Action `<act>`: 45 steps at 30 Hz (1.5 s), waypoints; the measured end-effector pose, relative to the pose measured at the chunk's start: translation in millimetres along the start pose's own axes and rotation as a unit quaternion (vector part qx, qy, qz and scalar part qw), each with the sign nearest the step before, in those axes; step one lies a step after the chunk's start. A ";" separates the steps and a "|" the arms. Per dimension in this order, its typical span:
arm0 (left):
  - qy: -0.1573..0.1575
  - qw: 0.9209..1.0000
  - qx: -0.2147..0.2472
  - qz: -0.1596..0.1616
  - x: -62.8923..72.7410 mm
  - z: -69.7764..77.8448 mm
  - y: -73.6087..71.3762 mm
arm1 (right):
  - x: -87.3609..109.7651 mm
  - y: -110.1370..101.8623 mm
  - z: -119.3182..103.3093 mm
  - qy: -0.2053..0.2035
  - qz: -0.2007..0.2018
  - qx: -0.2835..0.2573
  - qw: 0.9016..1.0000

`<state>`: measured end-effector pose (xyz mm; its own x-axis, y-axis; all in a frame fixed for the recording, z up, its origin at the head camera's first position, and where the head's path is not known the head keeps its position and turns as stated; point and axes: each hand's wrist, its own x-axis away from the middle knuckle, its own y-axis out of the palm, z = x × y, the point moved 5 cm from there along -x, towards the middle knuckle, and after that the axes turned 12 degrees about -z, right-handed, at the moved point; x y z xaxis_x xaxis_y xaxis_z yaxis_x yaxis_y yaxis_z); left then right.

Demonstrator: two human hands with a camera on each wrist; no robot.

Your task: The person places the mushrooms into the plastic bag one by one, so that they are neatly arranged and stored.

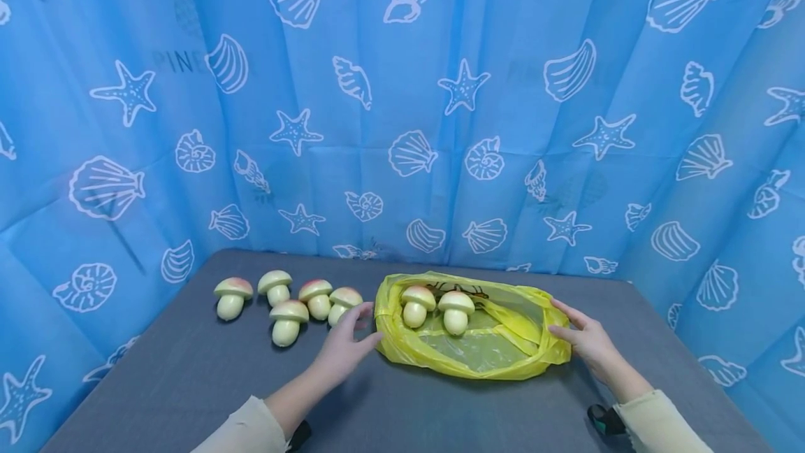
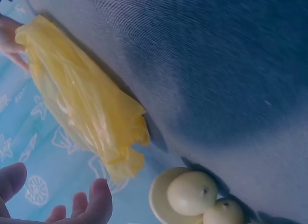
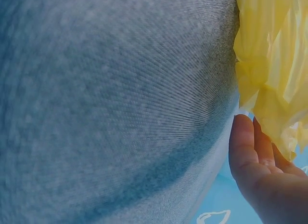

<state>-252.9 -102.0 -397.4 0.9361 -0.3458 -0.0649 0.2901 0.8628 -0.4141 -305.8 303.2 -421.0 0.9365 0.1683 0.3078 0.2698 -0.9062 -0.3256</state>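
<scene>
A yellow plastic bag [image 1: 468, 372] lies on the table with its mouth spread wide. Inside it, near the back left, are two toy mushrooms, a left one [image 1: 415, 314] and a right one [image 1: 457, 321], with pale stems and reddish-tinged caps. My left hand [image 1: 344, 348] is beside the bag's left rim, thumb and fingers apart with nothing between them. At the opposite end my right hand [image 1: 588, 341] touches the rim with extended fingers; the right wrist view shows its fingers [image 3: 262, 142] against the bag's crumpled edge.
Several more toy mushrooms [image 1: 286, 331] stand grouped on the table left of the bag, the closest one just behind my left hand. A grey cloth [image 1: 189, 383] covers the table. Behind and around it hangs a blue curtain [image 1: 402, 110] with white shell prints.
</scene>
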 end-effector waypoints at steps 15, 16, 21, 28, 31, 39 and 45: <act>0.010 0.995 -0.095 0.004 6.4 -9.0 -9.8 | -0.6 0.5 0.8 0.008 0.001 0.002 1.000; 0.008 0.995 -0.102 0.004 6.8 -9.4 -11.0 | -1.0 0.5 1.0 0.009 0.001 0.002 1.000; 0.006 0.990 -0.144 0.010 9.7 -10.6 -16.9 | -2.0 0.6 0.7 0.004 0.000 0.007 1.000; 0.013 0.981 -0.191 0.033 17.5 -11.3 -29.3 | -1.7 0.4 0.2 0.002 -0.003 0.015 1.000; 0.025 0.975 -0.217 0.042 19.0 -14.5 -32.4 | -1.7 -0.1 0.6 0.003 -0.003 0.020 1.000; 0.059 0.950 -0.296 0.079 21.1 -22.0 -47.1 | -2.7 0.3 1.6 0.006 -0.002 0.018 1.000; 0.061 0.936 -0.338 0.081 22.6 -24.4 -59.9 | -1.7 0.8 2.9 0.010 0.000 0.020 1.000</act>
<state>-254.0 -170.5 -396.2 0.9151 -0.3053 -0.2634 -0.0852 0.4921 -0.8664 -306.6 303.3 -424.4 0.9315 0.1606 0.3264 0.2797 -0.8900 -0.3602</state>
